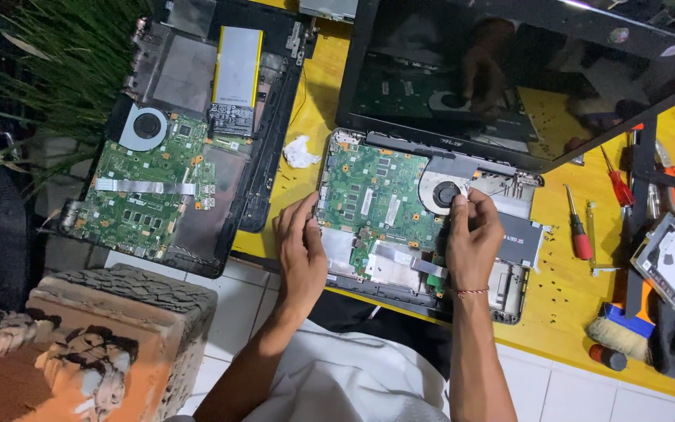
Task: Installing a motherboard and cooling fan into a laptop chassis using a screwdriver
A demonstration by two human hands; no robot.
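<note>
We work over an opened laptop (423, 227) lying on the yellow tabletop (564, 312), its base cover off and its green circuit board (373, 199) bare; our right hand (472, 234) has its fingertips pinched closed at the edge of the round cooling fan (443, 192), though what small part they grip is too tiny for us to tell; our left hand (300, 248) rests flat with loose, uncurled fingers against the left rim of the case, holding nothing. To do this well, we judge, the left hand should keep the case from sliding while the right works with a light pinch, straight and without twisting, clear of the flat ribbon cable (423, 266) nearby. As for containers, the laptop shell itself holds the board, the fan and silver shields; a second opened laptop (189, 141) to the left holds its own board, a fan and a flat battery (236, 74); red screwdrivers (580, 227) lie loose to the right, near a brush (617, 332).
</note>
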